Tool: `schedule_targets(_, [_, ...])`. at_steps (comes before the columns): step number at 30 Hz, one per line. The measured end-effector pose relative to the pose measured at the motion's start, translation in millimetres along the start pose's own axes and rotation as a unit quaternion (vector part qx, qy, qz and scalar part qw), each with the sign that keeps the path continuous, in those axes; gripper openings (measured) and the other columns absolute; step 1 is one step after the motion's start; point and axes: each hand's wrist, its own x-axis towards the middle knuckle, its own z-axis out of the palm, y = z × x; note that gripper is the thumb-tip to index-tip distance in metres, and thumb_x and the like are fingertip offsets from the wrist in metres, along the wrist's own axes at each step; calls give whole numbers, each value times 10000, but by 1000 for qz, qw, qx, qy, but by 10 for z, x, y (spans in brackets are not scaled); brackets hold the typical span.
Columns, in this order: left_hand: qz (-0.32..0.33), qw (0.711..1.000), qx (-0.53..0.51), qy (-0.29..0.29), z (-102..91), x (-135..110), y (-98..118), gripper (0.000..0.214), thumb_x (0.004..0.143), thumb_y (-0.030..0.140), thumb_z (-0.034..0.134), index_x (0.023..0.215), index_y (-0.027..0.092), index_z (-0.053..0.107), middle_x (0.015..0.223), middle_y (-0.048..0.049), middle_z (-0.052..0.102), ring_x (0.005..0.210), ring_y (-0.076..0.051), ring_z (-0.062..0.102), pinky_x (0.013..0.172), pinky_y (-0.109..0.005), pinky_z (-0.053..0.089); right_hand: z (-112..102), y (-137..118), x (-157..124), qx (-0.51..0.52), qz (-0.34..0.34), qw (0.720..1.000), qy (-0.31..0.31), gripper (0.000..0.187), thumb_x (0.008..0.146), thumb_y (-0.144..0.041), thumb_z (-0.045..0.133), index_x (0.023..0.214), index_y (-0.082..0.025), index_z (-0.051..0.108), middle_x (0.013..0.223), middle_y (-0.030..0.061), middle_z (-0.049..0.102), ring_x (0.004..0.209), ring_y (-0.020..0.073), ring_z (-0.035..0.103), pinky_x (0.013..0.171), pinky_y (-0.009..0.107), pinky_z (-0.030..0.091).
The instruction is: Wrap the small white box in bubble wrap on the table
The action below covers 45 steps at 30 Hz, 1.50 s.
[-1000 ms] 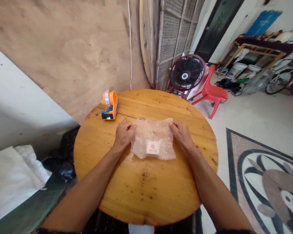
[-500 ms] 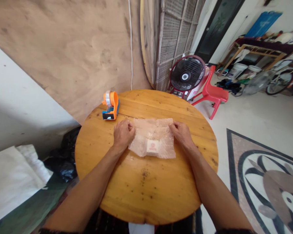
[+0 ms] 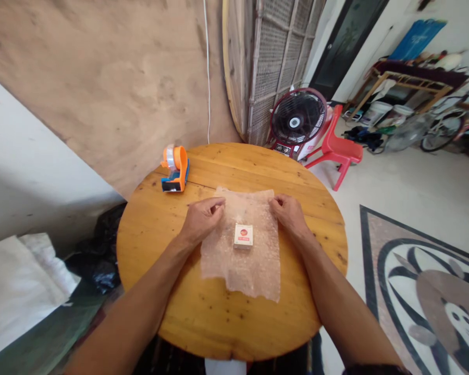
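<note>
A sheet of clear bubble wrap [image 3: 254, 273] lies spread flat on the round wooden table [image 3: 203, 325]. On its middle rests a small white box [image 3: 243, 236] with a red round mark and red lettering on top, fully uncovered. My left hand [image 3: 204, 217] is closed in a pinch at the sheet's upper left edge. At the upper right corner, the fingers of my right hand [image 3: 289, 212] are likewise pinched on the wrap. Neither hand touches the box.
An orange and blue tape dispenser [image 3: 174, 169] with a roll of clear tape stands at the table's far left. Beyond the far right edge are a fan [image 3: 297, 117] and a red plastic chair [image 3: 338, 148]. White sacking [image 3: 23, 281] lies at the left.
The flap of bubble wrap that covered the box has opened out toward me, so the box shows bare. My left hand has shifted slightly right and nearer; the right has barely moved.
</note>
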Motion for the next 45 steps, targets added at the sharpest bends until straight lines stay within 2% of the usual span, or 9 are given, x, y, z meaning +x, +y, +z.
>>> schedule_targets(5, [-29,990,-92,-103,14,-31,73,339,799,200,488,1064,125,685,1062,-91,724,953,-200,682,857,-322,542,-9,1,-1,-5,9,1000,-2,271,800,-333,455,586,-181,528,541,-7,504,524,126,438,509,240,242])
schedule_targets(10, [0,955,-177,-238,85,-85,85,579,756,76,393,1316,164,509,1247,-90,642,1145,-205,609,1006,-423,465,-20,18,9,-3,0,1000,-3,273,808,-331,453,600,-178,539,554,-5,517,531,126,447,517,242,247])
schedule_targets(17, [36,946,-109,-304,65,-84,102,753,700,-9,344,1434,159,335,1316,-75,594,1290,-200,472,1115,-471,331,-46,42,16,-9,16,1000,-8,290,810,-352,472,590,-177,543,550,-6,521,517,122,430,519,248,247])
schedule_targets(22, [67,944,-64,-316,79,-81,105,745,684,-39,330,1393,177,409,1353,-54,561,1342,-190,391,1149,-455,280,-57,83,30,-18,24,1000,-5,309,818,-393,483,605,-181,556,557,1,551,527,130,459,524,253,251])
schedule_targets(26, [88,946,-59,-306,105,-85,83,668,724,-27,339,1332,207,484,1367,-55,537,1304,-196,428,1128,-455,315,-80,120,43,-10,18,1000,0,349,826,-449,481,613,-183,555,557,5,559,526,133,459,527,255,262])
schedule_targets(32, [107,945,-54,-303,121,-79,87,506,844,61,377,1315,194,503,1349,-93,520,1250,-210,461,1089,-425,362,-139,97,19,-7,-2,999,42,316,794,-442,516,618,-183,553,556,-4,540,523,130,454,525,257,268])
schedule_targets(39, [123,944,-45,-304,122,-73,100,525,843,80,405,1337,241,481,1362,-71,505,1266,-227,427,1096,-434,332,-256,-1,-50,31,1,997,71,264,768,-409,553,638,-180,560,534,-17,511,493,112,433,506,249,280])
schedule_targets(42, [112,944,-48,-308,104,-69,149,502,845,97,415,1322,234,490,1355,-77,499,1260,-227,426,1083,-416,343,-347,-74,-105,84,-10,993,79,258,773,-396,575,639,-177,554,516,-30,473,475,97,401,491,242,289])
schedule_targets(45, [107,943,-51,-311,90,-57,215,432,838,118,450,1241,243,543,1293,-70,538,1210,-232,457,1044,-406,371,-447,-177,-207,209,-38,977,15,255,780,-407,610,679,-176,568,529,-39,462,476,91,405,470,227,320])
